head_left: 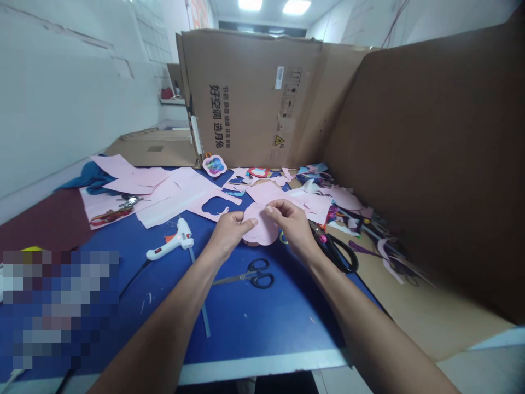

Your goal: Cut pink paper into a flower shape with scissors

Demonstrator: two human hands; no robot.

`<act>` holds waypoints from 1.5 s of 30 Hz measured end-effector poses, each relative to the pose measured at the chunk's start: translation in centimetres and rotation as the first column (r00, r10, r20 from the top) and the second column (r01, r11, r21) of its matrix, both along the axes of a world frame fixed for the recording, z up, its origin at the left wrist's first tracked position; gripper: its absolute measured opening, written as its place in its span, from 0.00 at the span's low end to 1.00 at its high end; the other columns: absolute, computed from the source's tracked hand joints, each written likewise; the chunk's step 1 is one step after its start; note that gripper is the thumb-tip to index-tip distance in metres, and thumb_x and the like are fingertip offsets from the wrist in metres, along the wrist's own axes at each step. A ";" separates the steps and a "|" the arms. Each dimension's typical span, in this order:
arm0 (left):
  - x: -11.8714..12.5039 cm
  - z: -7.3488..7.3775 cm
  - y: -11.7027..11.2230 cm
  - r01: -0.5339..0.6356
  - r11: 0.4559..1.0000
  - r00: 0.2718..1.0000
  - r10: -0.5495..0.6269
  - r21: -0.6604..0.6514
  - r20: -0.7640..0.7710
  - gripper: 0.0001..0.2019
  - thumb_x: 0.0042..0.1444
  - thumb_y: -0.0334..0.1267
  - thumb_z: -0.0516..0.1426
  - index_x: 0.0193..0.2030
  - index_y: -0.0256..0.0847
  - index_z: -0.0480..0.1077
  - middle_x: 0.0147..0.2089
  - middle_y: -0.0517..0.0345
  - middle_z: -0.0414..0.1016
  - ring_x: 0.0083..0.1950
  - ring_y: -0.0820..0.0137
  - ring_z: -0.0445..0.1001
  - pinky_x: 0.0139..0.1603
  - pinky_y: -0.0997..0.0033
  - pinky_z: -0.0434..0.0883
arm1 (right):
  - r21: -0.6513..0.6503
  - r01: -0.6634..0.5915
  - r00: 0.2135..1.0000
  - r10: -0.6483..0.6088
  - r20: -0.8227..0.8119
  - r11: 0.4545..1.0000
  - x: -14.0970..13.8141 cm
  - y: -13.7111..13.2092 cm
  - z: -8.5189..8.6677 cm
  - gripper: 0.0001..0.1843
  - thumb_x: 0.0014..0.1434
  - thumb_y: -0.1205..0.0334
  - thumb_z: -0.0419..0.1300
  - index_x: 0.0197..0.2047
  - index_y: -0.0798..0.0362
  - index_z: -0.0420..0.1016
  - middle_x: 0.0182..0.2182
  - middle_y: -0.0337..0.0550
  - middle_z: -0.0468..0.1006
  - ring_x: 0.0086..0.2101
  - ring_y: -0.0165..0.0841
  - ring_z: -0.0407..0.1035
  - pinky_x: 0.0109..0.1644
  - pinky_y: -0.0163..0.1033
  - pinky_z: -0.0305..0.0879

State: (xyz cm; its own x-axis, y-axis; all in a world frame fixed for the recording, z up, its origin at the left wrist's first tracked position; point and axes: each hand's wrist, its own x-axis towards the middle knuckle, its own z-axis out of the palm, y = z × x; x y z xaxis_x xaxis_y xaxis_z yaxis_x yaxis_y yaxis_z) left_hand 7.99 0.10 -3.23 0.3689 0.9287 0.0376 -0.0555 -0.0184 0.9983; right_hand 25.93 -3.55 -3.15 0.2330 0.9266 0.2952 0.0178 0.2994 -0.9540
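Out to the left of the fingers, the glue gun (174, 241) lies untouched. Beyond the left fingers, a pink sheet (196, 204) has a scalloped gap, and farther off sits a picture flower (214, 165), apparently complete. Here's the left hand (229, 232): thumb on top, pinching the left edge, other fingertips hidden. Below the fingers, small scissors (250, 275) rest idle. Between both hands, the pink paper flower (261, 227)! Outline looks cut, upper face bare; how much remains, I can't tell. That face tips up toward the wearer; it's roundish, no clear long axis. And the right hand (293, 221): thumb and forefinger nipped together at the upper right edge.
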 end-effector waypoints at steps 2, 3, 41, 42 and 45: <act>0.1 0.2 -0.3 0.033 0.999 0.999 -0.033 -0.016 -0.011 0.14 0.47 0.46 0.69 0.32 0.36 0.78 0.29 0.55 0.79 0.27 0.68 0.74 0.30 0.67 0.72 | -0.007 -0.003 1.000 0.003 0.003 1.000 0.0 0.0 -0.1 0.14 0.55 0.49 0.72 0.34 0.52 0.80 0.29 0.37 0.76 0.29 0.31 0.65 0.33 0.36 0.59; 0.2 0.2 -0.4 0.039 0.999 0.999 -0.039 -0.021 -0.011 0.14 0.47 0.47 0.69 0.32 0.36 0.78 0.29 0.55 0.79 0.27 0.68 0.74 0.30 0.66 0.73 | -0.009 -0.002 1.000 0.002 0.005 1.000 0.0 0.0 -0.1 0.14 0.56 0.49 0.71 0.33 0.52 0.80 0.29 0.37 0.76 0.29 0.31 0.64 0.34 0.36 0.59; 0.2 0.9 -0.7 0.032 0.998 0.997 -0.028 0.051 -0.074 0.13 0.50 0.44 0.66 0.24 0.40 0.70 0.22 0.64 0.67 0.22 0.74 0.65 0.24 0.74 0.63 | -0.118 -0.094 0.986 0.109 0.126 0.989 0.0 -0.1 0.1 0.20 0.51 0.45 0.74 0.37 0.52 0.80 0.31 0.39 0.79 0.29 0.32 0.66 0.32 0.35 0.59; 0.2 0.9 -0.8 0.038 0.997 0.997 -0.034 0.060 -0.074 0.13 0.50 0.45 0.67 0.25 0.40 0.71 0.22 0.64 0.68 0.23 0.75 0.65 0.24 0.74 0.63 | -0.125 -0.089 0.986 0.105 0.132 0.988 -0.1 -0.2 0.1 0.19 0.51 0.45 0.74 0.36 0.52 0.80 0.30 0.39 0.79 0.28 0.32 0.66 0.31 0.35 0.59; 0.3 0.9 -0.8 -0.016 0.998 0.998 0.019 0.053 -0.054 0.11 0.50 0.45 0.66 0.28 0.40 0.74 0.24 0.63 0.71 0.24 0.74 0.68 0.25 0.73 0.65 | -0.133 -0.058 0.989 0.075 0.129 0.989 -0.1 -0.3 0.0 0.19 0.54 0.44 0.71 0.33 0.52 0.80 0.26 0.38 0.76 0.25 0.31 0.62 0.29 0.36 0.56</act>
State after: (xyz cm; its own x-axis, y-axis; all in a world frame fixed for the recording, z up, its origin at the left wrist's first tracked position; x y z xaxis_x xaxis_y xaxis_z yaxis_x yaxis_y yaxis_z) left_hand 8.28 -0.67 -2.35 0.3552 0.9324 0.0666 -0.0003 -0.0711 0.9975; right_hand 25.80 -3.82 -3.19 0.1365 0.9708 0.1971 0.1316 0.1794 -0.9749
